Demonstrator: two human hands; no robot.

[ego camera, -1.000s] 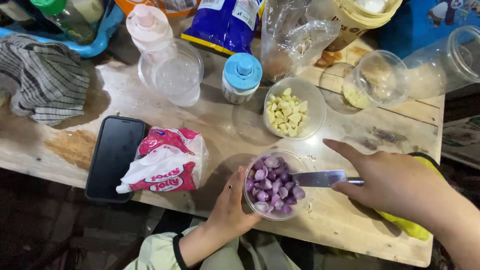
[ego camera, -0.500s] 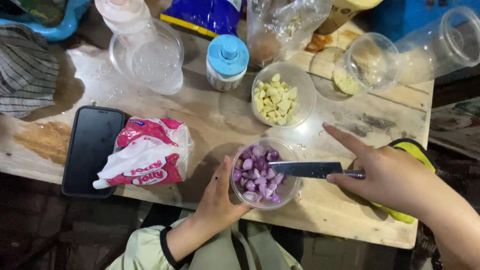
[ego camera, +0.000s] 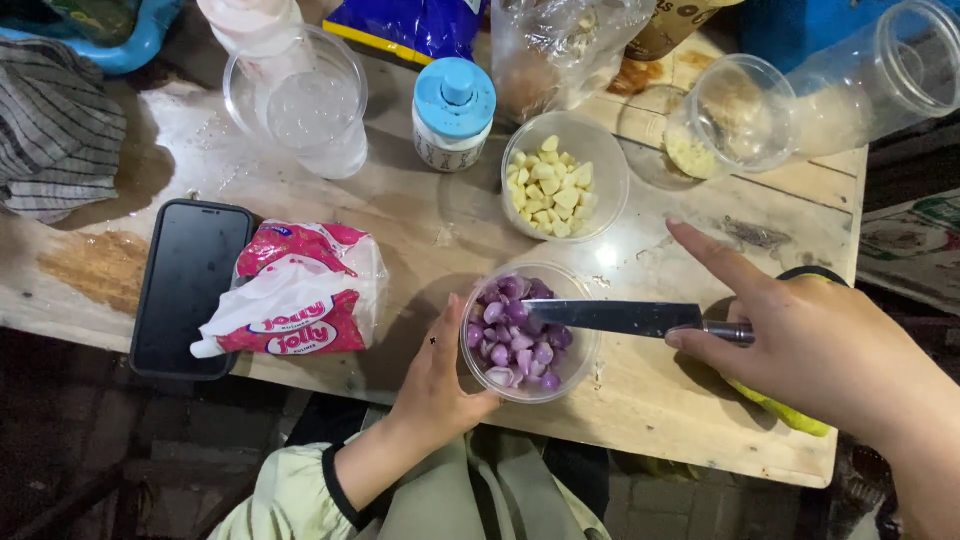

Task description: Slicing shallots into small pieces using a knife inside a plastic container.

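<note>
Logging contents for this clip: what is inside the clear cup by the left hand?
The clear cup holds peeled purple shallots. A knife blade, held by the right hand, lies across its rim and hides some; the left hand steadies the cup's side. The bottom is not visible.

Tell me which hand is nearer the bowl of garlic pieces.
Right. The right hand extends a finger toward the bowl of garlic pieces; the left hand is lower, against the purple shallot cup.
</note>
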